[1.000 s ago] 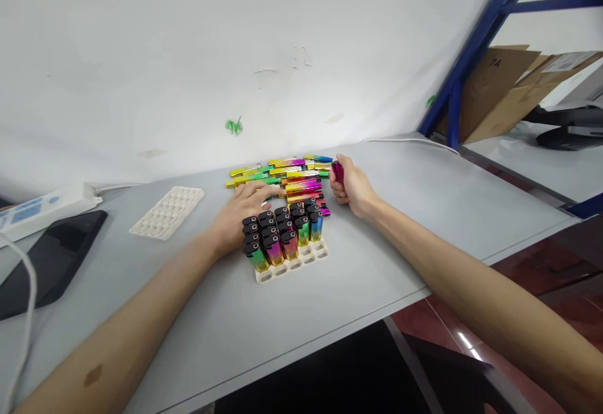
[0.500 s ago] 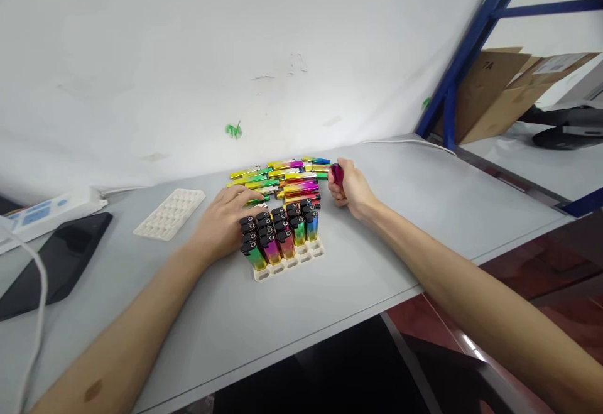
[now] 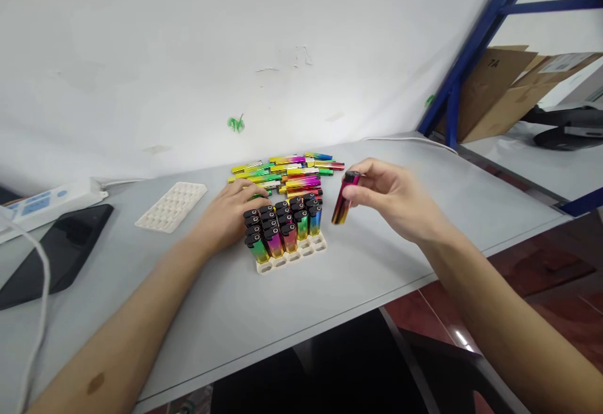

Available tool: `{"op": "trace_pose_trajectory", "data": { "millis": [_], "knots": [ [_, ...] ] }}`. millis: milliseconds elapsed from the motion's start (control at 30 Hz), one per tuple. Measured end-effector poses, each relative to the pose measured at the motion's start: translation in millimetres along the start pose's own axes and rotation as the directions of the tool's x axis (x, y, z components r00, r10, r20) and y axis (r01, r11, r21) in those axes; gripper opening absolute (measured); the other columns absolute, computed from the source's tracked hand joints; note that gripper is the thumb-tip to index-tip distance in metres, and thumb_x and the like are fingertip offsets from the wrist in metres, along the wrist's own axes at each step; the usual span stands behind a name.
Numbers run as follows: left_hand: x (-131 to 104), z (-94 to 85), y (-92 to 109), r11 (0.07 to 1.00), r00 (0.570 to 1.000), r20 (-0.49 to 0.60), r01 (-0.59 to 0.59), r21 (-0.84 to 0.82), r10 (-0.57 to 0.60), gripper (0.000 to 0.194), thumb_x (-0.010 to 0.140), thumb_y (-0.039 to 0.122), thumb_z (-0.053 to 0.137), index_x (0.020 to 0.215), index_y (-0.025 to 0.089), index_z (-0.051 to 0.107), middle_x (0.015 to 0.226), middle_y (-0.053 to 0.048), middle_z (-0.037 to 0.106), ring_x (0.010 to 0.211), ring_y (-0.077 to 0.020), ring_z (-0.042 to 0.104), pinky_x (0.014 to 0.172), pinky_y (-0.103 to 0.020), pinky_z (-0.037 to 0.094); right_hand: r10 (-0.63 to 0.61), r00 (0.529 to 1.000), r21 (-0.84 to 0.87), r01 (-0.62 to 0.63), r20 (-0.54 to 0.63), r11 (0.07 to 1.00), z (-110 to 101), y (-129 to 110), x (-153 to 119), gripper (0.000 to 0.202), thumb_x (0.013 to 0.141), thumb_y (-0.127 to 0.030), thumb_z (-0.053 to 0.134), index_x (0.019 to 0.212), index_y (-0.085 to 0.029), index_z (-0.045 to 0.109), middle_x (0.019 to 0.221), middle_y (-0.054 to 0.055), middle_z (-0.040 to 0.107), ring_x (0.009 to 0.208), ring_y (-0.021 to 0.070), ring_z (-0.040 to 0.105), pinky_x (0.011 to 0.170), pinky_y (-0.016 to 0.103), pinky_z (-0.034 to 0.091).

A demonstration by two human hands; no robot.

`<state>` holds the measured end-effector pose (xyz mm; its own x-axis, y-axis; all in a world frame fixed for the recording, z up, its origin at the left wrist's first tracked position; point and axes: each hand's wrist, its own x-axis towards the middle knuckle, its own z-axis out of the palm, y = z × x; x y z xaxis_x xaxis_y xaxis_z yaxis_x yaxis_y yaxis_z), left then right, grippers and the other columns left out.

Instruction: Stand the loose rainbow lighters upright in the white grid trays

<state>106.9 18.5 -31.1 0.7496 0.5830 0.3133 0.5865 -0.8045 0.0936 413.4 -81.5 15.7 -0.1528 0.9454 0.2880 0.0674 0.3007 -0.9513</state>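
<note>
Between the thumb and fingers of my right hand is a lighter, purple to yellow with a black top, tilted just off upright. It is above the table, right of a cream holder with rows of holes. Several shiny lighters stand upright in that holder, and the holes along its front edge show bare. My left hand rests at the holder's left rear side, fingers stretched toward a pile of lighters lying flat behind it. Its fingertips are partly hidden near the pile and the standing lighters.
A second cream holder lies on the left of the grey table. Beyond it are a black phone, a white power strip and a white cable. A wall rises behind; a blue frame and cardboard boxes stand right.
My right hand has moved from the pile's right edge toward me, turning the lighter nearly upright. My left hand stays by the holder. The view has shifted slightly.
</note>
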Motion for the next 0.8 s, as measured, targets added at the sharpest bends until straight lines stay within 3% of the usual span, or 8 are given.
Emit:
{"op": "trace_pose_trajectory", "data": {
  "millis": [167,367,600,667,800],
  "knots": [
    [-1.0,2.3,-1.9,0.998,0.996,-0.094,-0.015,-0.068,0.009,0.03,0.101,0.034,0.045,0.107,0.024,0.071,0.116,-0.006,0.071,0.113,-0.0263,0.053,0.101,-0.047,0.048,-0.116,0.993,-0.271,0.115,0.011,0.956,26.1,-2.7,-18.1,0.03,0.081,-0.032,0.084,0.101,-0.022,0.064,0.096,0.002,0.075,0.082,0.0175,0.073,0.081,0.034,0.06],
    [-7.6,-1.2,-9.8,0.986,0.963,-0.213,0.153,-0.069,-0.165,0.032,0.102,0.038,0.044,0.106,0.021,0.071,0.112,-0.009,0.073,0.113,-0.0276,0.053,0.1,-0.047,0.048,-0.191,0.979,-0.586,0.198,0.075,0.786,51.3,14.0,-25.9,0.024,0.086,-0.021,0.077,0.103,-0.023,0.061,0.102,0.002,0.075,0.078,0.0154,0.073,0.072,0.029,0.059],
    [-7.8,-8.0,-6.7,0.933,0.881,-0.313,0.315,-0.173,-0.356,0.027,0.1,0.036,0.048,0.103,0.021,0.071,0.108,-0.007,0.074,0.11,-0.0251,0.059,0.098,-0.041,0.049,-0.204,0.97,-0.693,0.235,0.129,0.682,57.1,15.7,-25.9,0.016,0.091,-0.023,0.072,0.103,-0.022,0.062,0.095,0.002,0.073,0.074,0.0137,0.07,0.066,0.025,0.054],
    [-6.3,-9.9,-2.4,0.921,0.871,-0.309,0.331,-0.204,-0.381,0.026,0.099,0.035,0.049,0.102,0.021,0.071,0.108,-0.007,0.074,0.109,-0.0246,0.06,0.097,-0.039,0.049,-0.271,0.953,-0.746,0.278,0.135,0.605,58.4,14.2,-27.5,0.007,0.095,-0.025,0.067,0.099,-0.02,0.065,0.093,0.004,0.07,0.071,0.0135,0.066,0.063,0.026,0.051],
    [-3.4,-12.3,8.4,0.899,0.855,-0.304,0.345,-0.269,-0.419,0.028,0.1,0.037,0.047,0.102,0.022,0.072,0.108,-0.006,0.075,0.108,-0.0239,0.06,0.095,-0.037,0.049,-0.45,0.888,-0.801,0.335,0.092,0.497,57.1,6.1,-23.3,0.016,0.099,-0.027,0.058,0.092,-0.019,0.07,0.088,0.006,0.063,0.064,0.0126,0.057,0.059,0.027,0.047]
  ]
}}
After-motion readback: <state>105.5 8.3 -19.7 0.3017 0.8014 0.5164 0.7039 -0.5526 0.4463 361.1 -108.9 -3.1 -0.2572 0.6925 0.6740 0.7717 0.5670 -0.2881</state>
